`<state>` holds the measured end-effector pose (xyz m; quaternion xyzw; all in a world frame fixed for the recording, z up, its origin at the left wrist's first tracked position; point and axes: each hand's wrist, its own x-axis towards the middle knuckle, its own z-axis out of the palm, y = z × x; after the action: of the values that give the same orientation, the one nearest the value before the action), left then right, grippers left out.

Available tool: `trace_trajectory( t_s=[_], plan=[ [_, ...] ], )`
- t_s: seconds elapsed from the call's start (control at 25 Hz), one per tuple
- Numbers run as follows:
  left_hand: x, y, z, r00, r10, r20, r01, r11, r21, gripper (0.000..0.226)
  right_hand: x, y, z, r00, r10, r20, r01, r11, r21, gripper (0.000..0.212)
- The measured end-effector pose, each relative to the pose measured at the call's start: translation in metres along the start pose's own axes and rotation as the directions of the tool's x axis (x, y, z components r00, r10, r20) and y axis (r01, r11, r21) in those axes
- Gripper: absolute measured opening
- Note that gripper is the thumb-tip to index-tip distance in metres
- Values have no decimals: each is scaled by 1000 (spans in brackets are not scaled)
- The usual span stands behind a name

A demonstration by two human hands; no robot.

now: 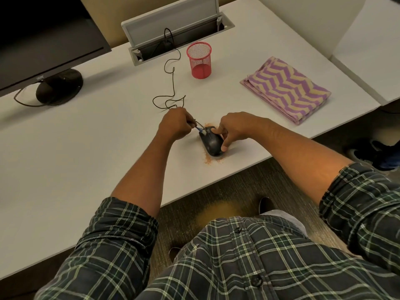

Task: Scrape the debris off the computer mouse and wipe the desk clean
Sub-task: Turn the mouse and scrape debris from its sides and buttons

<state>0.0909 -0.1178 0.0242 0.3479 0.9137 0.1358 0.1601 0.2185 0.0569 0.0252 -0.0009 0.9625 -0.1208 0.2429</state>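
Pinching a thin blue-tipped tool (pixel 199 129) in the curled fingers of your left hand (pixel 175 124), you have its tip against the front end of the black computer mouse (pixel 211 141). Your right hand (pixel 232 129) grips the mouse from its right side, fingers curled over its top and thumb down at its rear. The mouse sits on the white table (pixel 86 148) close to the near edge, with tan debris (pixel 213 160) scattered just beside its rear end and a little more by its front. Its cord (pixel 171 83) loops back toward the open cable box (pixel 173 29) at the far edge. A red mesh pen cup (pixel 199 60) stands near that box, a folded purple-and-cream zigzag cloth (pixel 285 88) lies toward the right edge, and a monitor (pixel 43 40) occupies the far left corner.
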Motion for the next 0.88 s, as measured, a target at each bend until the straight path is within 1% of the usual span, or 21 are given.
trace_trajectory(
  t_s=[0.12, 0.16, 0.28, 0.4, 0.6, 0.76, 0.84, 0.88],
  plan=[
    [-3, 8, 9, 992, -58, -108, 64, 996, 57, 18, 1, 0, 0, 1000, -2, 1, 2, 1000, 1, 74],
    [-4, 10, 11, 990, -71, -123, 77, 996, 46, 18, 0, 0, 1, 1000, 1, 3, -1, 1000, -1, 74],
    [-3, 5, 8, 995, -62, -82, 59, 998, -36, 17, 1, 0, 2, 1000, 3, 4, -3, 1000, 7, 74],
    [-4, -3, 3, 999, -17, -29, 16, 999, -39, 18, 2, 1, 2, 1000, 12, 9, -12, 1000, 16, 75],
    [-5, 9, 8, 994, -5, -108, 11, 998, 58, 19, 2, -1, 0, 1000, 14, 17, -14, 1000, 21, 75],
    [-1, 4, 2, 997, 58, -47, -55, 997, 60, 20, 0, -3, -1, 1000, 11, 16, -11, 1000, 6, 76],
    [-5, 5, 5, 996, 31, -87, -23, 995, 94, 19, 1, -2, -1, 1000, 16, 16, -16, 1000, 6, 77],
    [-8, 6, 8, 992, 4, -130, 10, 994, 105, 18, 1, -1, 0, 1000, 15, 16, -16, 1000, 4, 77]
  ],
)
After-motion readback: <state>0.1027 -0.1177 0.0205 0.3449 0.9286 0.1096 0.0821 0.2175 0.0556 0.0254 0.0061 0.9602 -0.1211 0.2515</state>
